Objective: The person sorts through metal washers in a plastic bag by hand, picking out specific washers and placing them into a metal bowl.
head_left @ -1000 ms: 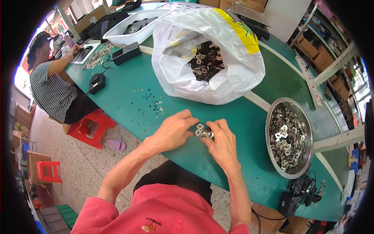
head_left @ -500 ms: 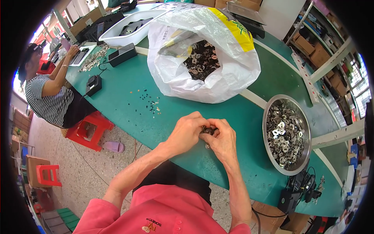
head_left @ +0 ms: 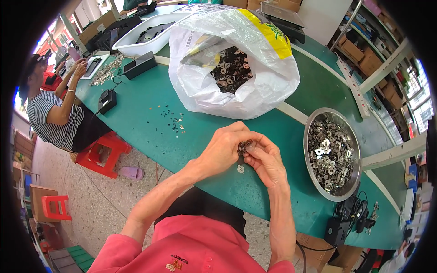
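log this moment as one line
left hand: pinching small dark metal parts | right hand: pinching same parts | one loose part on green table

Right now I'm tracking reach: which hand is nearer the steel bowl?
Right. The right hand is next to the steel bowl, just left of its rim; the left hand lies farther left.

One view only, from your head, left of the pair. It looks steeply down over your chest onto the green table point(head_left: 136, 113), close enough that your forearms rise from the lower edge. Fisheye: table edge bows, corners go black. Your left hand point(head_left: 223, 148) and right hand point(head_left: 266, 159) sit near centre. No second view to compare.
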Available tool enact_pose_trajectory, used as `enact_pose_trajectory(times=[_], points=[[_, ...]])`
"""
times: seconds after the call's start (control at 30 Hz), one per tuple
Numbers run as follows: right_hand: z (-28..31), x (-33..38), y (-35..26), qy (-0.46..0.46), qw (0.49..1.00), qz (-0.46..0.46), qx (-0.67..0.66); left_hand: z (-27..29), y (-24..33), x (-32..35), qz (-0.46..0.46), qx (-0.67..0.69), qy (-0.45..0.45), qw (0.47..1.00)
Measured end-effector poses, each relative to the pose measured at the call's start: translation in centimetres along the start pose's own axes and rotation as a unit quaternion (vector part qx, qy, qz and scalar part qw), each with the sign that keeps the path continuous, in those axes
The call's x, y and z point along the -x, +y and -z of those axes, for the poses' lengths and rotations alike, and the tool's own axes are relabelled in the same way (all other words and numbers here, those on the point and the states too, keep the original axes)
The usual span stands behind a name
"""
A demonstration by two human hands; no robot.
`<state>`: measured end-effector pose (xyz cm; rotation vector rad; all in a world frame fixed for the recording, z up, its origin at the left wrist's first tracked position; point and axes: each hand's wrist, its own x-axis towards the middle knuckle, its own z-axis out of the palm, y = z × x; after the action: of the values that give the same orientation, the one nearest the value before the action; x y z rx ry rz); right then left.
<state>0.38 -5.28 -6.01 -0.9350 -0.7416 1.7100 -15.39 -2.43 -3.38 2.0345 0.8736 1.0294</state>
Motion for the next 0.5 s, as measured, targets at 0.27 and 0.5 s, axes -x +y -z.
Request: enact_pose_trajectory(times=[0.27,0.5], points=[[0.3,0.1,0.2,-0.046,0.994,-0.007,-0.098,-0.7,0.3,-0.1,-0.039,-0.014,0.006,0.999],[1.0,-0.4,0.3,-0.021,0.982,-0.004,-0.189,0.7,-0.1,0.0,-0.058,-0.035,0.075,0.995]])
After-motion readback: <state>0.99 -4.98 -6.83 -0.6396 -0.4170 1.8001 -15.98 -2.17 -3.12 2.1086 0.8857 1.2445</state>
